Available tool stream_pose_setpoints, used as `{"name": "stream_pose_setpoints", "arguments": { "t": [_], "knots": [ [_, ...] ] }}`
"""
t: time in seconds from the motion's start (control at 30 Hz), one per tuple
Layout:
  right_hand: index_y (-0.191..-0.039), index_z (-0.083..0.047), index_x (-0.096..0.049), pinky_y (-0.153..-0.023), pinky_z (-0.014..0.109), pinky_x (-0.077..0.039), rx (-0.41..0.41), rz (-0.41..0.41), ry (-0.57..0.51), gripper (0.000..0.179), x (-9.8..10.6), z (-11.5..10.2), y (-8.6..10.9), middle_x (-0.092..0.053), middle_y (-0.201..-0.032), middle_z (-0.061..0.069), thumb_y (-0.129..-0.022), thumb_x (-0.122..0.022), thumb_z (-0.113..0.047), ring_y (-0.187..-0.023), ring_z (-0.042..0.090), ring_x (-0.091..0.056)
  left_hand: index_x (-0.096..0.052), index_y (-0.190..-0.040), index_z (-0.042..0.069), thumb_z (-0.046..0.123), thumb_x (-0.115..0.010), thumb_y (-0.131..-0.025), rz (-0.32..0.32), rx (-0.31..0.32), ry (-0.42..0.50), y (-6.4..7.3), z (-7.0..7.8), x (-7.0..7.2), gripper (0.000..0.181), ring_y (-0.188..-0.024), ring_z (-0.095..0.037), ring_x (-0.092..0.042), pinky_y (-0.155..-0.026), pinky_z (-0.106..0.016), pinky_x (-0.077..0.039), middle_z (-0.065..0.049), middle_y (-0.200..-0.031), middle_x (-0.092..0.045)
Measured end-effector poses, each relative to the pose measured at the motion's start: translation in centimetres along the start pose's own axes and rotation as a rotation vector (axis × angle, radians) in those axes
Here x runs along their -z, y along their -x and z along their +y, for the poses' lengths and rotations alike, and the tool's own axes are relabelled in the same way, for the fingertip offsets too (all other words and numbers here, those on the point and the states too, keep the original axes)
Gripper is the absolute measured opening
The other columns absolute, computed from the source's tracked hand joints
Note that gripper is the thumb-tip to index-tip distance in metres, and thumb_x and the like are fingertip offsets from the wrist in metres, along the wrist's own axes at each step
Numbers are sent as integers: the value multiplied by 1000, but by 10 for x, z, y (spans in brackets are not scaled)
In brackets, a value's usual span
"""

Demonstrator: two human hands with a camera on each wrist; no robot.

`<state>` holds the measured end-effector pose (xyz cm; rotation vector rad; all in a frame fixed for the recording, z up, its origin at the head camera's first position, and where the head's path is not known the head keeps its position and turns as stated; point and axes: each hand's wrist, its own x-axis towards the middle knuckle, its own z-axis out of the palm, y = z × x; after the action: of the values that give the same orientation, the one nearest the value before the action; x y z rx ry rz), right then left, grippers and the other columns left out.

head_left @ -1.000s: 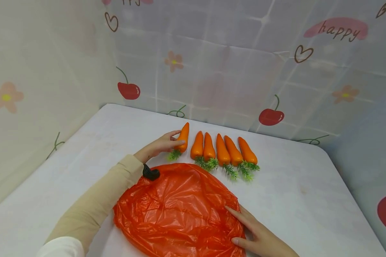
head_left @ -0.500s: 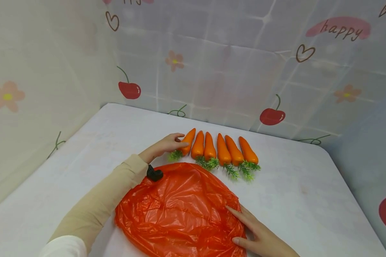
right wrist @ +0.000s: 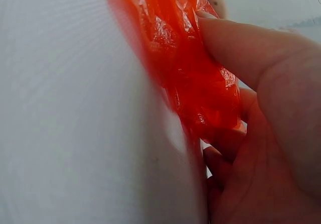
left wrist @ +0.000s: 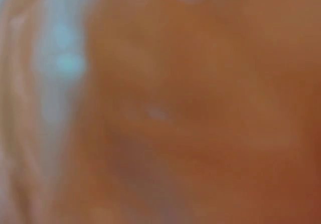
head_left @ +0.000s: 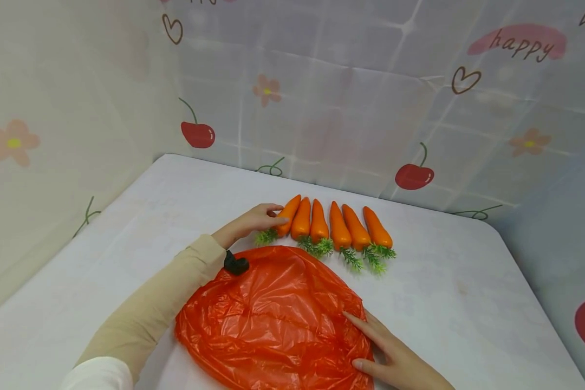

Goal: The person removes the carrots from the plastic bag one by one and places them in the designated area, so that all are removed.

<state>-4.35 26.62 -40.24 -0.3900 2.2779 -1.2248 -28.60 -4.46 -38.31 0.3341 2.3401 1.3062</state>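
Observation:
My left hand (head_left: 258,219) grips the leftmost orange carrot (head_left: 291,208), thumb on its front side and fingers behind it. That carrot lies slanted, with its green leafy top toward me, close beside the neighbouring carrot (head_left: 301,219). Several more carrots (head_left: 340,230) lie in the same row. In front of the row spreads a puffed-up, crumpled red plastic bag (head_left: 273,314). At its right edge my right hand (head_left: 395,355) holds it, index finger and thumb on top. In the right wrist view the bag's film (right wrist: 200,93) lies between thumb and fingers. The left wrist view is an orange-brown blur.
A white-covered table (head_left: 468,303) carries everything. Behind it hangs a patterned curtain (head_left: 322,108) with cherries and hearts, and a pale wall sheet (head_left: 78,97) rises at the left. A small black object (head_left: 236,264) sits at my left wrist, over the bag's edge.
My left hand has moved right and lowered the carrot from a more upright pose to a slanted one beside the row. My right hand stays at the bag.

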Motion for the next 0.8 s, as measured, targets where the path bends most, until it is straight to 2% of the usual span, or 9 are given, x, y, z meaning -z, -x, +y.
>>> {"name": "stream_pose_setpoints", "arguments": {
  "t": [0.23,0.5,0.8],
  "knots": [
    [-148,-29,-30,-80,40,-49,1,0,25,68,0,0,-1,-10,-151,21,-89,-65,-33,-128,48,-19,-37,-144,6,35,-63,-89,-20,-5,26,4,0,3,67,-109,-28,-50,-88,-37,-44,-18,-133,-44],
    [-147,-30,-30,-80,41,-49,-6,6,18,69,-2,-1,0,-9,-150,22,-88,-65,-33,-128,48,-18,-38,-142,3,30,-64,-90,-10,-16,27,8,-1,6,64,-111,-29,-50,-91,-38,-43,-21,-132,-44],
    [-148,-31,-30,-81,41,-49,34,8,44,68,-1,1,0,-9,-151,19,-89,-64,-32,-129,47,-20,-37,-142,3,28,-65,-89,-17,-22,34,8,-6,13,65,-108,-29,-52,-92,-38,-42,-20,-130,-46]
  ]
}}
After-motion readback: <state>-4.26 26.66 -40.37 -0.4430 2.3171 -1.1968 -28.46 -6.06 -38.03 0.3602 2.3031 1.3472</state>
